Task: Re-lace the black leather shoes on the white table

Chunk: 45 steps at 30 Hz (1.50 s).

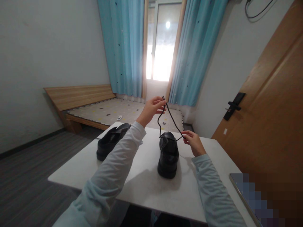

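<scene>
A black shoe (168,157) stands on the white table with its heel toward me. Above its far end, my left hand (155,107) pinches the black shoelace (173,118) near its tips. The lace runs in two strands from that pinch, one down to the shoe and one slanting right. At the shoe's right side my right hand (192,141) is closed with its fingertips on the lower part of the same lace. A second black shoe (107,143) sits to the left, partly covered by my left sleeve.
The white table (146,195) lies under both shoes. Beyond it is a bed (99,112) with a small white remote (119,118) on it. Blue curtains (125,47) flank a bright window. A wooden door (265,126) is at right, with a blurred-out flat object (243,194) nearby.
</scene>
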Each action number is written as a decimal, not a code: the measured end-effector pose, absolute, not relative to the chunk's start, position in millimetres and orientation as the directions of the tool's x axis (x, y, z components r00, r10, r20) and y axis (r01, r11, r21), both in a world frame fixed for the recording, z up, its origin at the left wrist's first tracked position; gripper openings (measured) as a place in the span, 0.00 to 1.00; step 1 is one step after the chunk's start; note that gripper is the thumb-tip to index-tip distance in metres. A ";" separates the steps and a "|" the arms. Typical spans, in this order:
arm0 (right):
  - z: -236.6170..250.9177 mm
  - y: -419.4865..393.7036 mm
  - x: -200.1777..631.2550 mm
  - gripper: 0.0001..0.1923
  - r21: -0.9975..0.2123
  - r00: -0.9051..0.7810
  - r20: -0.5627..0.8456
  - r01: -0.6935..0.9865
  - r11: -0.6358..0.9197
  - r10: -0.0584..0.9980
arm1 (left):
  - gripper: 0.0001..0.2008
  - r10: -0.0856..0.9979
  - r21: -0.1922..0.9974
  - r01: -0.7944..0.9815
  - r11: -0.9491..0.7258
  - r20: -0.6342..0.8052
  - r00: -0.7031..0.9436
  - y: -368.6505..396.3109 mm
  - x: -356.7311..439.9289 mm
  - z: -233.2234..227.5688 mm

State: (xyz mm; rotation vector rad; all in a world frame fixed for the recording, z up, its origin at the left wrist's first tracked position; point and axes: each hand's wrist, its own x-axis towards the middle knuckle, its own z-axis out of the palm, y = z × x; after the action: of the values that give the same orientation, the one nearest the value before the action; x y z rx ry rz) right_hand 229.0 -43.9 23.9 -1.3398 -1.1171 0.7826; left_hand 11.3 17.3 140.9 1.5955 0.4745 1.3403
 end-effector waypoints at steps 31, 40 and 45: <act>17.2 -41.5 217.8 0.28 -0.852 0.219 0.441 0.407 0.329 0.871 | 0.03 0.684 0.735 -0.125 -0.666 0.669 0.289 -6.5 29.7 238.2; -6.8 -35.5 219.1 0.32 -0.784 -0.041 0.199 0.592 0.185 0.979 | 0.03 0.661 0.752 -0.153 -0.641 0.643 0.388 -16.0 39.7 243.5; -9.4 -34.6 220.7 0.31 -0.766 -0.043 0.208 0.614 0.190 0.977 | 0.03 0.660 0.745 -0.115 -0.657 0.642 0.390 -17.5 46.7 247.5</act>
State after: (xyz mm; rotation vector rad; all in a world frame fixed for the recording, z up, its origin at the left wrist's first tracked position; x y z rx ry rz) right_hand 220.7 -34.6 -9.4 -1.5060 -1.7435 0.6358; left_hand 46.7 -17.5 247.5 1.9130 0.4687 1.3358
